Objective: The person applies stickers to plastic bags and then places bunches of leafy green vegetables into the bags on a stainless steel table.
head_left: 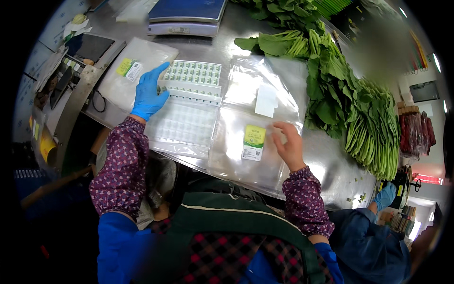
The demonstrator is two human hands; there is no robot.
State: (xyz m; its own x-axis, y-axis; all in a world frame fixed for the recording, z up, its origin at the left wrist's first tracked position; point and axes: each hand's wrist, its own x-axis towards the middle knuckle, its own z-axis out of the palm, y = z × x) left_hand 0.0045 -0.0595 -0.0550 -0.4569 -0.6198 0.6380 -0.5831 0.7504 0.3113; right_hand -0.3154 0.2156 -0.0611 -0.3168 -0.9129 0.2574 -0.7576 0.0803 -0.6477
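My left hand (pixel 149 93), in a blue glove, lies at the left edge of a sheet of small green-and-white stickers (pixel 196 72). Its fingers are stretched out, with the thumb apart from them. The sheet's lower part is pale backing (pixel 182 118) without green stickers. My bare right hand (pixel 290 147) hovers over or rests on a clear plastic bag (pixel 227 163); which, I cannot tell. Its thumb and forefinger are bent and apart, nothing visible between them. Left of these fingers, a yellow-green and white label (pixel 254 142) is on the bag. Above it lies a white slip (pixel 266 100).
More clear bags (pixel 153 49) with a similar label lie at the left. A blue-topped scale (pixel 187 14) stands at the back. Leafy green vegetables (pixel 331 90) are heaped along the right. Beyond them, at the lower right, is another person's blue-gloved hand (pixel 385 195).
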